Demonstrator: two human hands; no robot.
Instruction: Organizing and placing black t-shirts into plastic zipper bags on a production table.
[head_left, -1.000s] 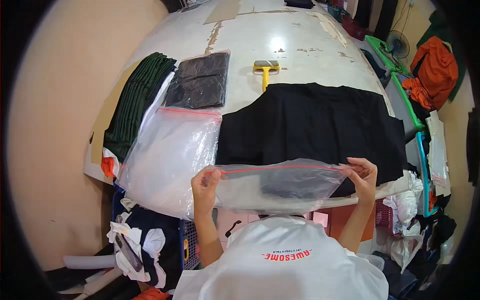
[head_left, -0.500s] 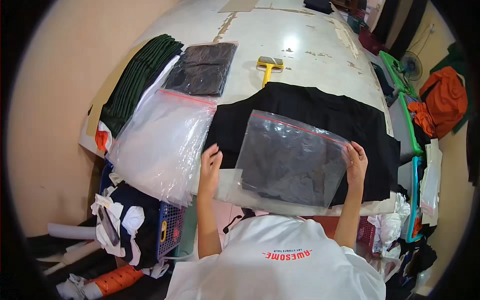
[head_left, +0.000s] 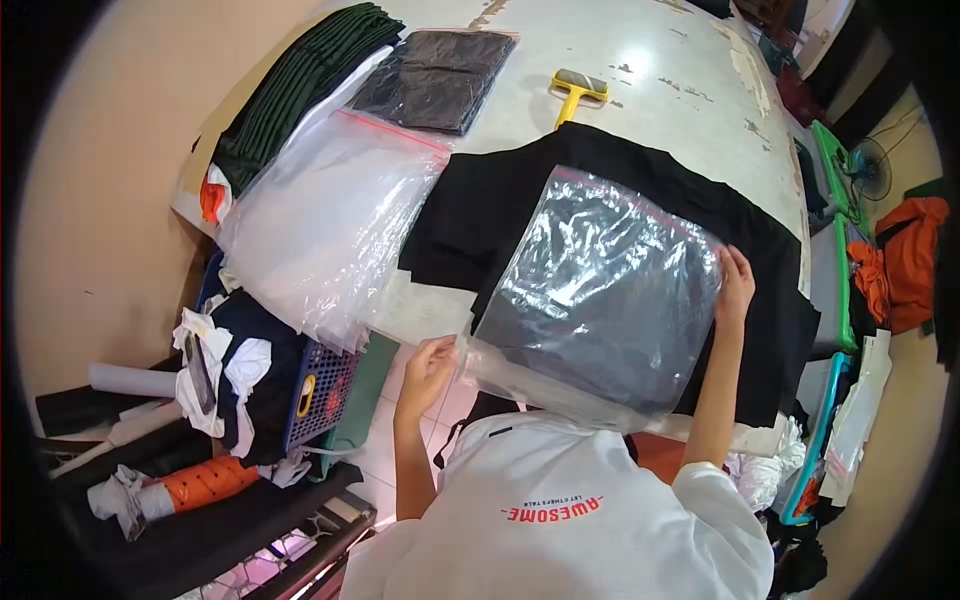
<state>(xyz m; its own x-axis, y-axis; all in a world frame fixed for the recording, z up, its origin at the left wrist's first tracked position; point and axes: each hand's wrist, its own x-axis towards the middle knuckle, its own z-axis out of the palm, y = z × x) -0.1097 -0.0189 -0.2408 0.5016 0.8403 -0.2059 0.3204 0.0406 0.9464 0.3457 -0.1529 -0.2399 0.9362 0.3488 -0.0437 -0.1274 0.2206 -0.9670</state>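
Head view: bag (head_left: 600,290) is between my two hands, tilted, one clear sheet with a red strip along its far edge. Right hand (head_left: 735,285) has the strip's right end pinched, thumb and fingers drawn together on the film. Left hand (head_left: 430,375) is at the opposite, near-left corner, fingertips nearly together and apparently on the edge — how firm, can't tell.

Diagonal grip probably because film this limp would sag from one corner; two keep it spread. Cloth (head_left: 770,310), black, is under most of the bag and runs out past my right fingers, likely laid wide so it sits flat.

Spare bags (head_left: 320,220) are piled ahead and left of my left hand, probably for easy reach. Beyond them: a wrapped bundle (head_left: 435,80) and a green stack (head_left: 290,95), seemingly parked out of the work area. Roller (head_left: 580,88) is ahead of both hands, handle at the cloth's far edge — handy for lint, I'd say.
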